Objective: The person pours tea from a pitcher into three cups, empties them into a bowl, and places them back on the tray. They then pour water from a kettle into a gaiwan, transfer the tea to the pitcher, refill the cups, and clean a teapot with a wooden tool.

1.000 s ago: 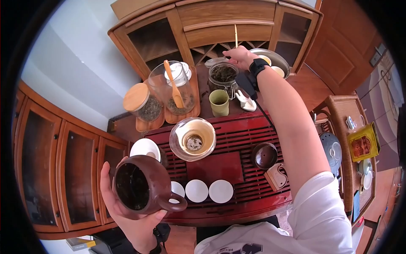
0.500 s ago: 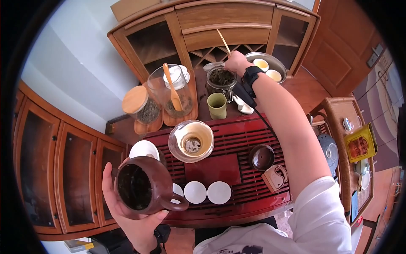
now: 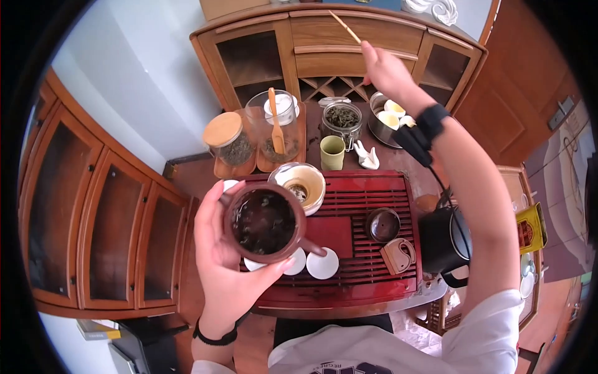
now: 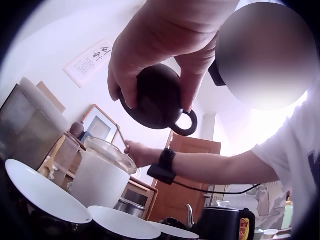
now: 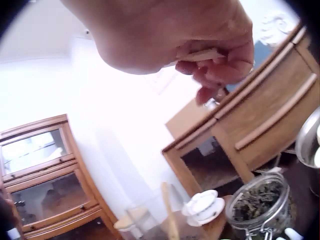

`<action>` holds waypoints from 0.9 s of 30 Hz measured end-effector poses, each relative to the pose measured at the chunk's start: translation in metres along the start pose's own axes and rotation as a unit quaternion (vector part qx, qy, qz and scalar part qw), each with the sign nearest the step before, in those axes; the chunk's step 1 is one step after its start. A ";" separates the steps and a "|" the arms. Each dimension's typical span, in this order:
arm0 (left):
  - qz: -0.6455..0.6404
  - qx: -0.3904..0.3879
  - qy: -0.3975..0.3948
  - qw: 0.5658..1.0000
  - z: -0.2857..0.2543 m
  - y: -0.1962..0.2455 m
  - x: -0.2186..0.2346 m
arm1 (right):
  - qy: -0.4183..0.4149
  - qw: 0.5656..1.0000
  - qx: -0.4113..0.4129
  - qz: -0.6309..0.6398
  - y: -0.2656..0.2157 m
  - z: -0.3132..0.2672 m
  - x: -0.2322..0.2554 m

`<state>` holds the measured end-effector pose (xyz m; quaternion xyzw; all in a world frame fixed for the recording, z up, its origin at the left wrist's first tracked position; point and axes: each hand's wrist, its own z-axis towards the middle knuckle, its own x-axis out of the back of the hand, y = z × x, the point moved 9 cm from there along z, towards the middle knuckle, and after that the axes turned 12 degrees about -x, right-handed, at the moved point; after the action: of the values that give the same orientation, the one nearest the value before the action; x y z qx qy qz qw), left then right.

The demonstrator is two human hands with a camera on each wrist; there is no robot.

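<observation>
My left hand (image 3: pixel 233 271) holds up a brown clay teapot (image 3: pixel 297 218), thumb and fingers spread around its body. Its lidless mouth faces the head camera, dark inside with small flecks. The left wrist view shows the underside of this teapot (image 4: pixel 157 97) and its ring handle. Out beyond the tea tray, my right hand (image 3: pixel 389 71) grips a thin bamboo stick (image 3: pixel 346 27) that points up and left. In the right wrist view the fingers curl around the stick (image 5: pixel 205 55). Below and left of that hand stands an open glass jar (image 3: pixel 342 117) of dark tea leaves.
Under the teapot lies a red slatted tea tray (image 3: pixel 367 280) with white cups (image 3: pixel 322 263), a strainer (image 3: pixel 305 181), a dark round dish (image 3: pixel 383 225) and a wooden piece (image 3: pixel 397 257). A green cup (image 3: pixel 332 153), a steel pot (image 3: pixel 378 128) and a black kettle (image 3: pixel 439 237) stand around it.
My right hand has risen away from the tea jar with the stick. The teapot has moved right and up in the head view, its mouth turned more toward the camera. The head view has shifted.
</observation>
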<state>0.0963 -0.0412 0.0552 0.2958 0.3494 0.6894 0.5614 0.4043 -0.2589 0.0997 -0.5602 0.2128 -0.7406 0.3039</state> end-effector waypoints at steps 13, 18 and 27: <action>0.071 -0.095 -0.070 0.990 -0.040 0.027 -0.038 | -0.194 0.918 0.330 -0.101 -0.106 -0.292 0.118; 0.072 -0.104 -0.058 0.990 -0.063 0.033 -0.050 | -0.067 0.879 0.438 -0.175 -0.104 -0.334 0.096; 0.131 -0.113 -0.094 0.980 -0.088 0.026 -0.061 | -0.061 0.863 0.442 -0.238 -0.100 -0.351 0.097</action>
<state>0.0232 -0.1175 0.0241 0.3371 0.1729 0.7614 0.5260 0.0284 -0.2615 0.1343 -0.4447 -0.2959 -0.7710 0.3468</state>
